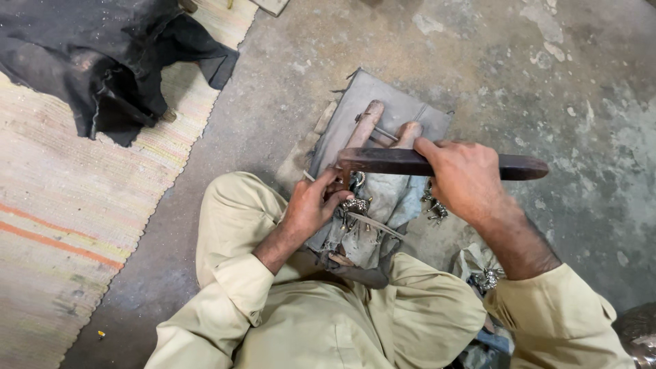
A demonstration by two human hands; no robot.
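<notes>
While right hand [465,181] clasps dark flat file [437,164], left hand [311,205] pinches small silvery ornament [355,204] on cloth-wrapped wooden pegs [365,123].

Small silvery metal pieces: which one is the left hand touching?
The silvery piece under the dark bar, at the left hand fingertips. The other piece lies below the right hand, untouched.

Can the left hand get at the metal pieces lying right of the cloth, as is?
Probably not: the left hand grips the ornament, and the dark file and right hand lie between it and the metal pieces.

Black cloth [102,61] on striped mat [61,225]
</notes>
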